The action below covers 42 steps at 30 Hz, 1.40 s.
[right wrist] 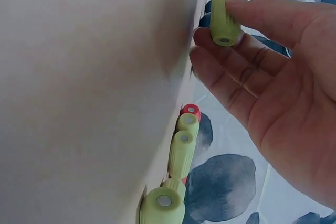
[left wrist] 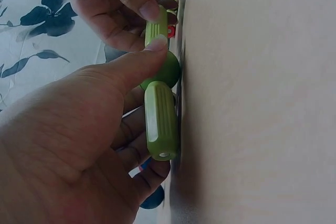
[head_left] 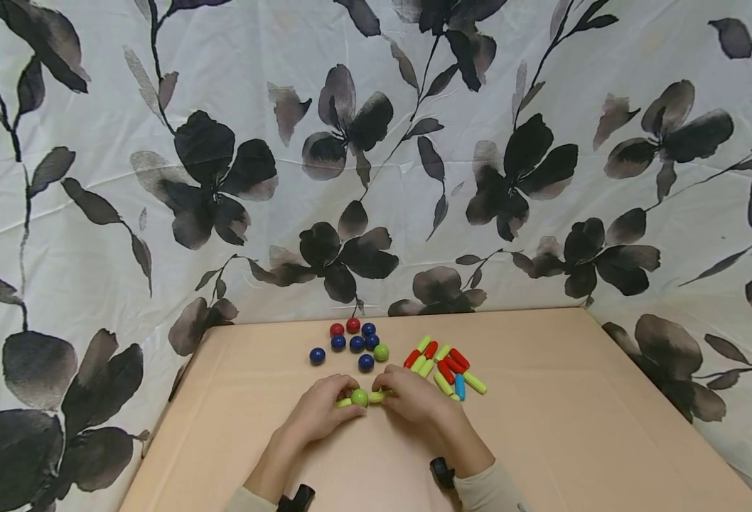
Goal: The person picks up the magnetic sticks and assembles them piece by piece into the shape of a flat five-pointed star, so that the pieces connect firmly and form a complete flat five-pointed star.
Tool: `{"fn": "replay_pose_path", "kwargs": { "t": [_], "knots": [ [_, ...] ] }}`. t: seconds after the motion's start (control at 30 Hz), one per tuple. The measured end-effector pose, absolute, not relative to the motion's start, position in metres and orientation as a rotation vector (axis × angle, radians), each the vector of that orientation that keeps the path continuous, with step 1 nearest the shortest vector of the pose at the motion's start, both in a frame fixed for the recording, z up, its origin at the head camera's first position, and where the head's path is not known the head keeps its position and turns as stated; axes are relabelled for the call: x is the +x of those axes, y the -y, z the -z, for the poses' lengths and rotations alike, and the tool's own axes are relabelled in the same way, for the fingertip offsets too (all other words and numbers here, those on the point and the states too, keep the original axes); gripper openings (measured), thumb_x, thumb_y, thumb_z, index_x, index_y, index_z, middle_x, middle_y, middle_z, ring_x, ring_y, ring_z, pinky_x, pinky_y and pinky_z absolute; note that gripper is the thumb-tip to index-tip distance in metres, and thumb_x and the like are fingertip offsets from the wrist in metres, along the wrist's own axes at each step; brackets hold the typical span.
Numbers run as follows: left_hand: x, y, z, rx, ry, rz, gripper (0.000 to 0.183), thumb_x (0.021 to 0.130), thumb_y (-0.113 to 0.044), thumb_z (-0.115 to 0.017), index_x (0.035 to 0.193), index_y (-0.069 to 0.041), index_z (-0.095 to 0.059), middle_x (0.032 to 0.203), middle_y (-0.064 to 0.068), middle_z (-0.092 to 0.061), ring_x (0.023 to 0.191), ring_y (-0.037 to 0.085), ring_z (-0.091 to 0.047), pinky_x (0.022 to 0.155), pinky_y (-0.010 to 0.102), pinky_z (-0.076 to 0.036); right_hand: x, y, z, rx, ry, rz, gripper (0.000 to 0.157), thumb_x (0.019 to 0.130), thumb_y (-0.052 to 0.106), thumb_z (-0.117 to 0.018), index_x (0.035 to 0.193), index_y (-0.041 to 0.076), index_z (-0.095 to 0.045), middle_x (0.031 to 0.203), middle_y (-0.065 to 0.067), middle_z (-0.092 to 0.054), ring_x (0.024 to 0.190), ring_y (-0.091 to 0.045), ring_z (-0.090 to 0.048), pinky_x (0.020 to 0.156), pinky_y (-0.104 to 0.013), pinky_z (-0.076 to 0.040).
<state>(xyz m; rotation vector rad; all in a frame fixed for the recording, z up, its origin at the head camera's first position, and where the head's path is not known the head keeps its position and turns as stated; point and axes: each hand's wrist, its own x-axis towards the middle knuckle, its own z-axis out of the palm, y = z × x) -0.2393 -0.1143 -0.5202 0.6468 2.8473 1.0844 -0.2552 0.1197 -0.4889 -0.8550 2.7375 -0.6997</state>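
Observation:
In the head view my left hand (head_left: 318, 411) and right hand (head_left: 416, 395) meet near the table's middle. The left hand grips a green ball (head_left: 360, 397), its thumb across the ball and its fingers behind. A yellow-green ribbed rod (left wrist: 161, 121) sticks out from the ball on the left hand's side, within that grasp. On the opposite side, my right thumb and fingers pinch a second yellow-green rod (right wrist: 223, 19), its inner end at the ball. Both rods and the ball form roughly one line. A small grey disc shows in the right rod's free end.
Beyond the hands lie several dark blue balls (head_left: 357, 345), two red balls (head_left: 353, 326) and another green ball (head_left: 381, 353). Right of them is a cluster of red and yellow-green rods (head_left: 446, 371) with a blue rod (head_left: 460, 387). A floral cloth (head_left: 427, 192) hangs behind the table (head_left: 574, 427).

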Motion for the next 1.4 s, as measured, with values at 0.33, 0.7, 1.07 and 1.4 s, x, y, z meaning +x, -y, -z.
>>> {"fn": "replay_pose_path", "kwargs": {
  "t": [0.33,0.7,1.07,1.4],
  "knots": [
    [-0.24,0.116,0.521,0.622,-2.834,-1.126,0.03,0.09,-0.04,-0.082,0.106,-0.017,-0.071,0.087,-0.006,-0.062,0.079,0.012,-0.053,0.07,0.026,-0.042,-0.256,-0.119,0.491,-0.837,-2.77,0.727,0.022,0.098,0.013,-0.072,0.12,0.011,-0.074,0.108,0.002,-0.066,0.095,-0.01,-0.059,0.094,-0.032,-0.055],
    [-0.239,0.116,0.518,0.628,-2.849,-1.065,0.032,0.087,-0.044,-0.084,0.102,-0.018,-0.072,0.092,-0.007,-0.062,0.083,0.011,-0.054,0.074,0.028,-0.045,-0.261,-0.118,0.497,-0.791,-2.796,0.802,0.019,0.095,0.01,-0.074,0.114,0.009,-0.076,0.102,0.003,-0.068,0.09,-0.011,-0.058,0.089,-0.032,-0.055],
    [-0.237,0.116,0.517,0.701,-2.934,-0.978,0.019,0.09,-0.034,-0.082,0.102,-0.021,-0.074,0.093,-0.011,-0.06,0.084,0.009,-0.051,0.073,0.026,-0.041,-0.259,-0.109,0.497,-0.809,-2.733,0.878,0.012,0.095,0.011,-0.075,0.108,0.013,-0.076,0.092,0.008,-0.065,0.082,-0.007,-0.056,0.079,-0.023,-0.052],
    [-0.237,0.118,0.52,0.595,-2.999,-0.954,0.014,0.091,-0.033,-0.081,0.098,-0.024,-0.073,0.092,-0.012,-0.058,0.082,0.008,-0.049,0.073,0.026,-0.04,-0.259,-0.11,0.497,-0.776,-2.704,0.946,0.022,0.096,0.015,-0.075,0.118,0.012,-0.075,0.102,0.006,-0.069,0.089,-0.008,-0.06,0.085,-0.026,-0.055]
  ]
}}
